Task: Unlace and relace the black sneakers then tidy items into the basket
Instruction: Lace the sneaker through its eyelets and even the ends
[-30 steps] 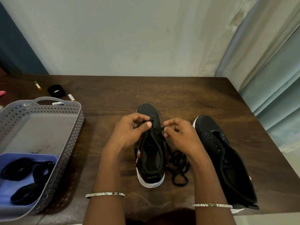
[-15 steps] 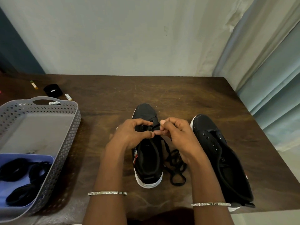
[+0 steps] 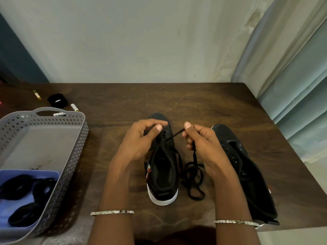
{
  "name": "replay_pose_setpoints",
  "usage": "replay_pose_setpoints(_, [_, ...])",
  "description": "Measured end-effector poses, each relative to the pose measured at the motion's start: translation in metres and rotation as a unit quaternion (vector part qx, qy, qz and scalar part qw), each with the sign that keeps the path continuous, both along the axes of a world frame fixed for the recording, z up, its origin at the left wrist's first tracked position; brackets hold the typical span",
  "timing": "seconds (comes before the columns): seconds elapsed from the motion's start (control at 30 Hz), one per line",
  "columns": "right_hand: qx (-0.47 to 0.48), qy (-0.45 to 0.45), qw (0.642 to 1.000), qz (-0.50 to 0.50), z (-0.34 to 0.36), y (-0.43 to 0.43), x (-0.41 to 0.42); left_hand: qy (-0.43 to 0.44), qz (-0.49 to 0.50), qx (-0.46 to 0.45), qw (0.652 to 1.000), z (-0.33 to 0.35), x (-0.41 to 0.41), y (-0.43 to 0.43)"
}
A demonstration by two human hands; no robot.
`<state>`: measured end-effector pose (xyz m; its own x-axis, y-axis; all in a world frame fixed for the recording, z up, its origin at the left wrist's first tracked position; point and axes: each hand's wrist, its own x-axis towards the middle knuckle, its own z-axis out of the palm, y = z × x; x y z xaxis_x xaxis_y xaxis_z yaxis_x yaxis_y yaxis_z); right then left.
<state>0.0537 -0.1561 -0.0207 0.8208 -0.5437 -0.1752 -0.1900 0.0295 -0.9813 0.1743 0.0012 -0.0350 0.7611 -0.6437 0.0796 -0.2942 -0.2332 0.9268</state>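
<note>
Sneaker, centre (image 3: 164, 174): black low-top with a white rubber sole, upright on the table (image 3: 194, 103) in the middle of the frame, toe towards the wall, its mouth open and most eyelets bare.

Lace (image 3: 192, 175): flat black cord. One end runs taut from a front eyelet to the right hand; the slack lies in loose loops on the wood between the two shoes.

Left hand (image 3: 141, 137): fingers curled, thumb and forefinger pinching the centre sneaker's upper at the front eyelets.

Right hand (image 3: 203, 144): thumb and fingers pinching the lace just right of the toe.

Second sneaker (image 3: 247, 174): same make, unlaced, at the lower right of the frame, angled slightly.

Basket (image 3: 53, 121): grey perforated plastic, rectangular with a cut-out handle, at the left edge of the frame. A pale blue tray (image 3: 10, 175) sits in its near end and holds black coiled bands (image 3: 23, 188).

Table: dark, scratched wood grain. A black round pot (image 3: 57, 100) and a small white tube (image 3: 74, 107) lie in the upper left of the frame, beyond the basket.

Bangles (image 3: 112, 212): thin and silver-toned, one on each wrist.
</note>
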Motion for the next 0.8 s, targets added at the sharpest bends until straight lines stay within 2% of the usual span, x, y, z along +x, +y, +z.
replay_pose_setpoints(0.07, [0.002, -0.02, 0.999, 0.03, 0.001, 0.002, 0.002, 0.001, -0.029, -0.016, 0.999, 0.003, -0.006, -0.007])
replay_pose_setpoints(0.17, [0.003, -0.041, 0.997, 0.072, 0.002, 0.005, 0.004, -0.009, -0.068, 0.03, 0.997, 0.001, -0.012, -0.017])
replay_pose_setpoints(0.27, [0.011, -0.034, 0.997, 0.072, 0.005, 0.005, 0.001, -0.016, -0.026, 0.062, 0.998, -0.002, -0.013, -0.02])
replay_pose_setpoints(0.37, [0.055, -0.047, 0.997, -0.005, 0.011, -0.001, -0.004, -0.016, 0.09, 0.123, 0.988, -0.008, -0.009, -0.018])
replay_pose_setpoints(0.43, [0.116, -0.098, 0.985, -0.078, 0.016, -0.007, -0.009, 0.05, 0.156, 0.121, 0.979, -0.014, -0.005, -0.016])
replay_pose_setpoints(0.5, [0.189, -0.168, 0.958, -0.136, 0.019, -0.015, -0.014, 0.122, 0.189, 0.109, 0.968, -0.019, -0.002, -0.016])
replay_pose_setpoints(0.6, [0.256, -0.252, 0.916, -0.178, 0.018, -0.024, -0.02, 0.143, 0.201, 0.117, 0.962, -0.024, -0.001, -0.017])
replay_pose_setpoints(0.67, [0.229, -0.25, 0.924, -0.175, 0.016, -0.025, -0.021, 0.113, 0.191, 0.125, 0.967, -0.023, -0.001, -0.018])
replay_pose_setpoints(0.8, [0.064, -0.134, 0.986, -0.079, 0.014, -0.015, -0.014, 0.003, 0.117, 0.08, 0.99, -0.01, -0.002, -0.015])
